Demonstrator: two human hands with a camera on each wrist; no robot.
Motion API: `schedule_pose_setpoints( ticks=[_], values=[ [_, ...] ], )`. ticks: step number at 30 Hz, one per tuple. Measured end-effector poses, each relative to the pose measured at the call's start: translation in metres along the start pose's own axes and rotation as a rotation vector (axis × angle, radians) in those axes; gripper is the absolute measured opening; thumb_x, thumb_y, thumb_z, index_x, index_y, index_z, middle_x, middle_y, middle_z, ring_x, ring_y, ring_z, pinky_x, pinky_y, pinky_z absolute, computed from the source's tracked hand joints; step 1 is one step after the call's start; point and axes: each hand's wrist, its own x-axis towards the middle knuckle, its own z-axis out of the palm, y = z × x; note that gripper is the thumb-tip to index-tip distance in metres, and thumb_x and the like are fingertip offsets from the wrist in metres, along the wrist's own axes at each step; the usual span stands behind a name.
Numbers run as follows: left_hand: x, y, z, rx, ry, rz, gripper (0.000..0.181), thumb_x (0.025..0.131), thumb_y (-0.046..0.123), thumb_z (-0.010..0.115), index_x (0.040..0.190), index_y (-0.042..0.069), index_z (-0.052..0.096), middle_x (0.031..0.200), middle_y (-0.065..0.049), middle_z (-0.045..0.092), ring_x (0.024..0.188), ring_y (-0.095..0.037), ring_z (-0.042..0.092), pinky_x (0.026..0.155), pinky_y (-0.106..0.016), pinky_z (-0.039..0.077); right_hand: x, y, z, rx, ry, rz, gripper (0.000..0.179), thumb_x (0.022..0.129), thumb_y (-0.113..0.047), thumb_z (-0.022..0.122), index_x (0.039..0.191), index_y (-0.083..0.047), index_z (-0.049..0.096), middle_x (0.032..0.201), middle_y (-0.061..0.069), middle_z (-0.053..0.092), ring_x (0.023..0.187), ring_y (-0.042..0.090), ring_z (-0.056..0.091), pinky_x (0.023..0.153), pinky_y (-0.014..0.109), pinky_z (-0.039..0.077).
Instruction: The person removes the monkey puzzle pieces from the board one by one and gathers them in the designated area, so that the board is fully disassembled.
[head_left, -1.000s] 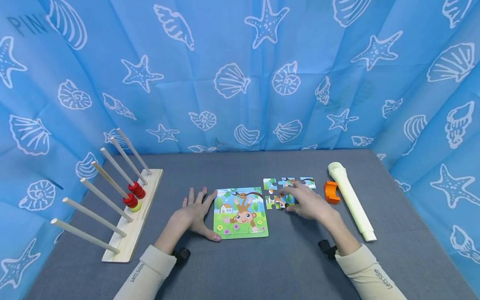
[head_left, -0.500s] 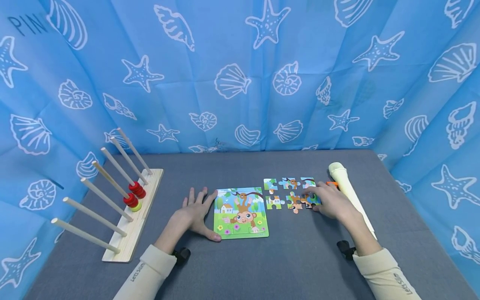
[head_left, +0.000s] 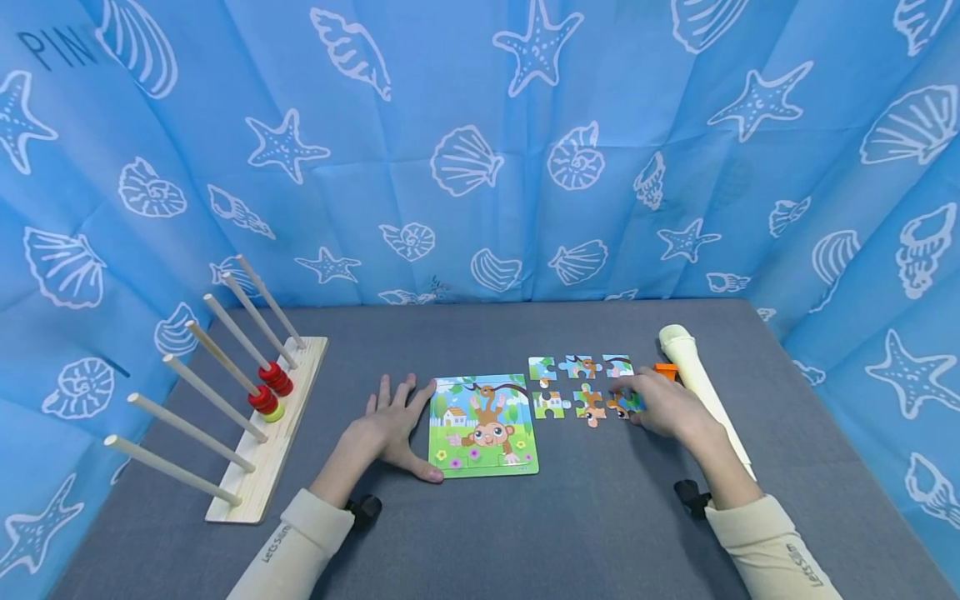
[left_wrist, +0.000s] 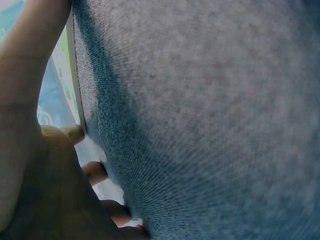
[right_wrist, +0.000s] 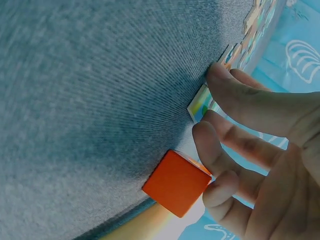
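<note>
The puzzle piece [right_wrist: 201,104] we take as the thing in hand lies on the counter [head_left: 487,533] at the right end of the nearer of two rows, partly hidden. It sits just left of the right hand [head_left: 666,406], under its fingertips, so the right hand is by far the nearer. What shows of the piece looks squarish, and we make out no long axis. The thumb comes to its near side with other fingers about it; we cannot tell whether that grip pinches it or merely touches it.

Next to it on the left we see a piece with brown monkey parts [head_left: 590,407], then one with a house [head_left: 548,406]; three more pieces [head_left: 580,367] make up the farther row. Left of these lies the monkey picture board [head_left: 480,454], with the left hand [head_left: 392,429] at its left edge, fingers spread and grasping nothing.

Right of the piece we find an orange block [right_wrist: 177,182], close to the right hand's fingers, and beyond it a pale toy microphone [head_left: 701,400]. A pegged wooden rack [head_left: 262,475] with a few rings [head_left: 262,401] stands at far left; a blue curtain [head_left: 480,225] hangs behind.
</note>
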Motion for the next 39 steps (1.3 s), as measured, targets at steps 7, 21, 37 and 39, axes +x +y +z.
schedule_pose_setpoints(
  ticks=[7,21,37,39],
  values=[
    [0.001,0.000,0.000,-0.002,0.001,-0.001,0.141,0.064,0.070,0.087,0.167,0.021,0.003,0.173,-0.020,-0.004,0.156,-0.053,-0.011,0.126,-0.067,0.010,-0.002,-0.001,0.000,-0.005,0.027,-0.016,0.048,0.080,-0.001,0.084,0.126,-0.007,0.071,0.123,0.025,0.065,0.104,0.035,0.065,0.084,0.053,0.057],
    [0.003,-0.001,0.003,0.001,0.010,-0.010,0.142,0.063,0.072,0.087,0.167,0.023,0.003,0.173,-0.019,-0.003,0.157,-0.052,-0.010,0.126,-0.066,0.011,-0.001,-0.028,-0.001,0.095,0.118,-0.178,0.046,0.088,-0.016,0.080,0.131,-0.004,0.067,0.130,0.023,0.066,0.106,0.035,0.068,0.084,0.052,0.058],
    [0.003,0.000,0.003,0.001,0.025,-0.003,0.142,0.062,0.071,0.088,0.167,0.022,0.004,0.173,-0.020,-0.002,0.156,-0.053,-0.009,0.126,-0.068,0.011,0.008,-0.092,0.005,0.115,0.083,-0.295,0.044,0.090,-0.019,0.079,0.132,-0.011,0.068,0.134,0.016,0.065,0.115,0.034,0.066,0.087,0.055,0.057],
    [0.003,0.000,0.003,0.002,0.027,-0.005,0.142,0.062,0.071,0.088,0.167,0.022,0.004,0.173,-0.020,-0.002,0.156,-0.053,-0.008,0.126,-0.068,0.011,0.010,-0.102,0.008,0.115,0.071,-0.308,0.045,0.090,-0.020,0.079,0.133,-0.013,0.068,0.135,0.016,0.065,0.112,0.032,0.066,0.085,0.053,0.057]
  ],
)
